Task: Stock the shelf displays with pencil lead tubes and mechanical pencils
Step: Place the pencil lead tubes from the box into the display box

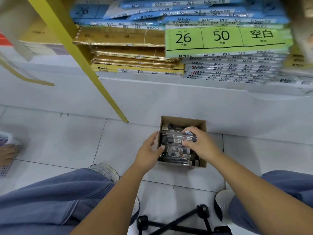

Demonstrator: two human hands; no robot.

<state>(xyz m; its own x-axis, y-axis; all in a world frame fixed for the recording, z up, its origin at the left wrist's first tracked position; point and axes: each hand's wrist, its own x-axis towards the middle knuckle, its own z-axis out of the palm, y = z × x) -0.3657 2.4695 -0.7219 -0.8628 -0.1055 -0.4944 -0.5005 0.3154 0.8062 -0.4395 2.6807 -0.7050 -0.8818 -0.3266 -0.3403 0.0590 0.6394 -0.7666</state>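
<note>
Lead tubes (179,150) in box (183,119) before shelf (169,92)

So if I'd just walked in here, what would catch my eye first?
Probably the bright green packet printed with a big 26 and 50, on top of a stack of paper packs on the low shelf at upper right. Then the small cardboard box on the tiled floor, crammed with dark pencil lead tubes. The right hand grips a tube in it while the open left hand rests at its side.
</note>
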